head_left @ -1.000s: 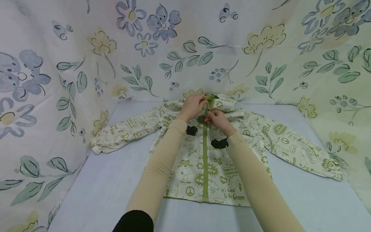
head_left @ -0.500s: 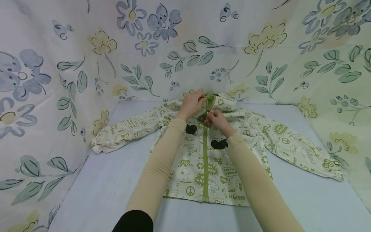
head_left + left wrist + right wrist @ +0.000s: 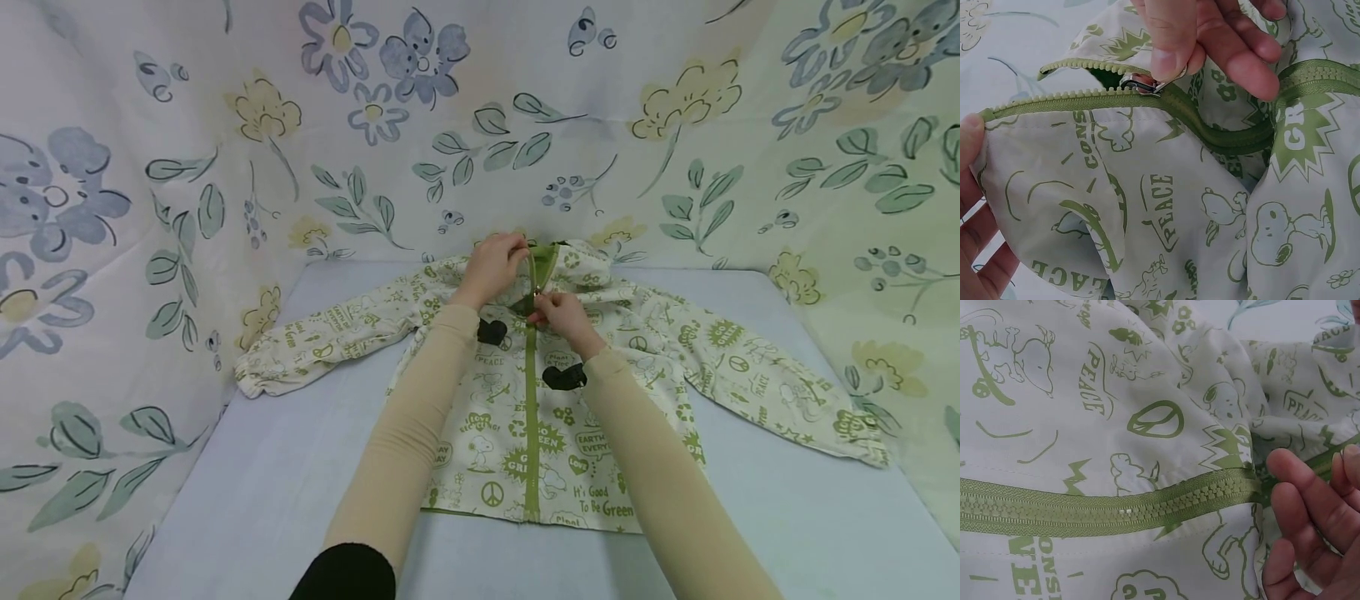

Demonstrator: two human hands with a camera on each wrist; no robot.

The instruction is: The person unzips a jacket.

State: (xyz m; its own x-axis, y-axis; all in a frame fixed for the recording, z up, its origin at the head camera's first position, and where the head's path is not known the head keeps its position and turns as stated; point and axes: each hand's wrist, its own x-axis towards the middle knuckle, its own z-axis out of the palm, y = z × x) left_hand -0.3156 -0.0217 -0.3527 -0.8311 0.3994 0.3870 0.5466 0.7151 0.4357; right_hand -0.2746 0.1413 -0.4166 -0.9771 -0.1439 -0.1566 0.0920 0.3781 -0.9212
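Note:
A white jacket (image 3: 480, 400) with green cartoon and lettering print lies face up, its green zip (image 3: 532, 417) running down the middle. Near the collar my left hand (image 3: 492, 271) pinches the top corner of one zip edge, as the left wrist view also shows. My right hand (image 3: 564, 318) pinches the pull tab of the metal zip slider (image 3: 1140, 83) between thumb and finger. Above the slider the two rows of teeth stand apart; below it they are joined. In the right wrist view the curled fingers (image 3: 1297, 515) show beside the joined zip, but the slider is hidden.
Both jacket sleeves (image 3: 772, 383) spread out to the sides on the white table (image 3: 262, 492). A floral cloth (image 3: 480, 75) hangs behind and at the sides. Black wrist cameras (image 3: 565, 376) sit at both wrists, just over the jacket.
My right hand has come slightly down towards me with the slider, and the gap at the collar is wider. The left hand has shifted slightly left, still gripping the zip's top corner.

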